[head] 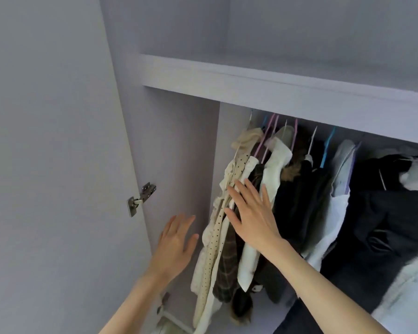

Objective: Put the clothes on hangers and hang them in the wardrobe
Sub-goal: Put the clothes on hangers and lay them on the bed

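Observation:
Several garments hang close together on pink, blue and white hangers (270, 133) under the wardrobe shelf (251, 90). At the left end hang a cream dotted garment (217, 227), a brown plaid one (227, 266) and a white one (275, 169); dark coats (299, 203) follow to the right. My right hand (251, 213) lies flat with straight fingers against the left garments, touching the dotted and white ones. My left hand (176, 244) is open with spread fingers, in the air left of the clothes, holding nothing.
The open wardrobe door (46, 165) stands at the left with a metal hinge (141, 197). The wardrobe's left inner wall (179, 153) is just beyond my left hand. A black garment (384, 225) and pale fluffy fabric (408, 285) fill the right.

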`<state>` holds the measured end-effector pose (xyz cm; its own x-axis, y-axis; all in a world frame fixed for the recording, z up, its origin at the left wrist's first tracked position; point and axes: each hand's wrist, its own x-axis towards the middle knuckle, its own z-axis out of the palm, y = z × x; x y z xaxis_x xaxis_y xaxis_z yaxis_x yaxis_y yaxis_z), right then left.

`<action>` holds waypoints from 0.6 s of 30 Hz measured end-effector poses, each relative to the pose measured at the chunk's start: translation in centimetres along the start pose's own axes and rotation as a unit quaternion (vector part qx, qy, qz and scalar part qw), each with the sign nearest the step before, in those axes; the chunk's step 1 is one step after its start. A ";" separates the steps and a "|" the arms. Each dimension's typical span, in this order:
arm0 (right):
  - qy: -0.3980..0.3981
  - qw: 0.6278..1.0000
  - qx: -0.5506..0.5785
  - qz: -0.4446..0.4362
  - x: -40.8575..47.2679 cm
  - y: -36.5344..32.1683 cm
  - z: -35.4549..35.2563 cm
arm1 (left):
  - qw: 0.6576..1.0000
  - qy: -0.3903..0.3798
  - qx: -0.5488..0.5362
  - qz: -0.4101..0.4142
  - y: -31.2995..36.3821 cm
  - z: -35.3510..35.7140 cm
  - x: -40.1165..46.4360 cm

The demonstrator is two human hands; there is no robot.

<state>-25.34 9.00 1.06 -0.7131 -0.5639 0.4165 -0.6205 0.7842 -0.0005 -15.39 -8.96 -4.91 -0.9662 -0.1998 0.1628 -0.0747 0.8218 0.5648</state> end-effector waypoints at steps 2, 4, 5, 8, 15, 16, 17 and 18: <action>-0.017 1.000 -0.012 -0.010 2.3 1.3 0.8 | 0.999 0.014 -0.031 0.007 1.2 -0.1 2.8; -0.028 0.999 -0.031 -0.011 3.3 2.4 1.7 | 0.997 0.033 -0.065 0.015 2.2 -0.1 5.3; -0.030 0.999 -0.039 -0.014 3.5 2.9 2.0 | 0.995 0.037 -0.086 0.017 2.7 -0.1 6.6; -0.007 0.999 -0.037 -0.034 3.5 4.3 2.5 | 0.988 0.022 -0.155 -0.007 4.5 -0.2 10.7; 0.078 0.995 -0.003 -0.056 3.8 6.2 2.7 | 0.962 -0.085 -0.257 -0.015 9.8 -0.4 19.6; 0.082 0.995 -0.004 -0.057 3.9 6.4 2.7 | 0.957 -0.094 -0.276 -0.017 10.4 -0.4 20.2; 0.084 0.995 -0.004 -0.057 4.0 6.6 2.7 | 0.950 -0.096 -0.295 -0.019 10.7 -0.3 20.8; 0.086 0.994 -0.004 -0.060 4.1 6.8 2.7 | 0.946 -0.089 -0.311 -0.019 10.9 -0.2 21.3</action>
<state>-33.34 11.35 0.27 -0.5678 -0.6007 0.5628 -0.6939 0.7171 0.0654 -36.70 -4.32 4.87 -0.9961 -0.0842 0.0257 -0.0036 0.3312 0.9436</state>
